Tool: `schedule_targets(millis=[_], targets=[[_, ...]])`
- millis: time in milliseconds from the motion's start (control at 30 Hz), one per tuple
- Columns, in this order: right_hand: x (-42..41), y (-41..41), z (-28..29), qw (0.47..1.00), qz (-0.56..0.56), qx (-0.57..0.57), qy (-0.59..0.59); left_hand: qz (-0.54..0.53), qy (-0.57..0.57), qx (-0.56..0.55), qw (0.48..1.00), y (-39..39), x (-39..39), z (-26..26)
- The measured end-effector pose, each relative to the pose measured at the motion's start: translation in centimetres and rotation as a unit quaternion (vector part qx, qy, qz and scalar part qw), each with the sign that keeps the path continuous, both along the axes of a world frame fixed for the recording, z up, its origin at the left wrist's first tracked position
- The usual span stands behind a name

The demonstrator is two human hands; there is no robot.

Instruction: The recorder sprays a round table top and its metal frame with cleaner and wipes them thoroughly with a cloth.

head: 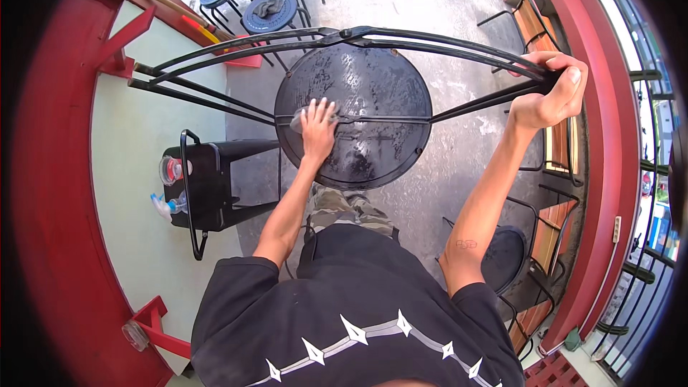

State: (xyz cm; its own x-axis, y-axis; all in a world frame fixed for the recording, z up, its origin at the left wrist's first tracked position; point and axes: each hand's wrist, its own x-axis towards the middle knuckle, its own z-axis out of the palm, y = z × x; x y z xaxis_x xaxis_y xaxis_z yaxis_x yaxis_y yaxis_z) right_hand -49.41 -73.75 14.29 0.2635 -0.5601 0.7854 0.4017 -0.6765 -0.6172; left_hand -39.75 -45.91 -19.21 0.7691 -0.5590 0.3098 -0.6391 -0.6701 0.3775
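Note:
My left hand (pixel 320 134) presses a thin grey cloth (pixel 297 120) onto the black round underside of a metal table or stool (pixel 371 164). The cloth sits left of the middle, mostly under my fingers. Dark, wet-looking patches mark the black surface, and small rusty spots show near its rim. Long black metal legs (pixel 430 47) rise from it, joined at a crossing piece in the middle. Out to the right, my right hand (pixel 556 88) grips the legs' end, with the fingers curled around the bars.
Several round stools (pixel 269 12) stand ahead, one bearing a grey rag (pixel 269 7). On the left, a black stand (pixel 204 185) carries a spray bottle (pixel 174 206) and a clear container (pixel 172 170). Red brackets (pixel 129 37) jut from the left wall. Chairs with wooden slats (pixel 556 220) line the right.

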Motion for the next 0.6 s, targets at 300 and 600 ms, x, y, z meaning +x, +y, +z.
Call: schedule_targets(millis=[300,600], targets=[[0.0,0.7,0.1,1.0,-0.015,0.008,0.001,-0.184,0.08,-0.07,0.977,-18.7,-8.8,0.6],[-0.3,-0.7,-0.5,0.997,0.058,0.04,0.022,-0.253,-0.027,0.057,0.965,-11.2,-5.2,1.1]])
